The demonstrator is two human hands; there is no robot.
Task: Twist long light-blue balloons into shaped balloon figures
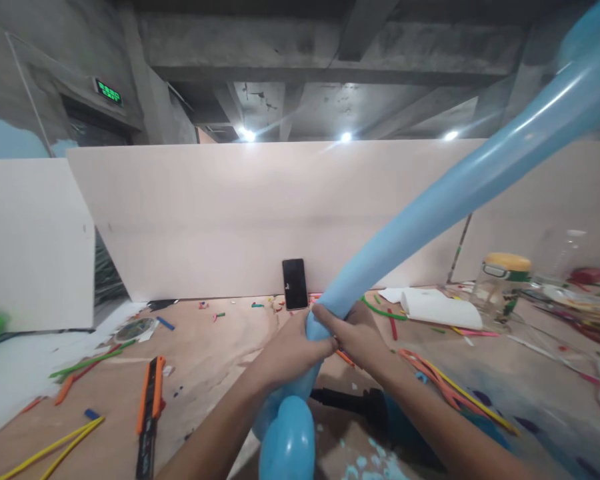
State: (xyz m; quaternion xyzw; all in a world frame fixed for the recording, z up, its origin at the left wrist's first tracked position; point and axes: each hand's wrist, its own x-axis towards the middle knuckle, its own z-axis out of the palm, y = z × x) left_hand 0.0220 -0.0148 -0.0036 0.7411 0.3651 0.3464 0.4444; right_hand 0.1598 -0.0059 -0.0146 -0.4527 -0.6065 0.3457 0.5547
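Observation:
A long light-blue modelling balloon (420, 230) runs from low in the middle up to the top right corner. Near its lower part, my left hand (293, 350) is wrapped round it. Just above and to the right, my right hand (355, 330) grips the same balloon, thumb across its front. The two hands touch. Below them the balloon forms a rounded bubble (287, 440). Behind my right forearm lies a dark pump with a black nozzle (347, 400), partly hidden.
A phone (295, 285) leans against the white board (220, 220). On the left lies an orange and black utility knife (150, 413) beside yellow uninflated balloons (55, 447). Orange balloons (433, 373), a paper roll (440, 308) and a yellow-lidded jar (503, 287) are on the right.

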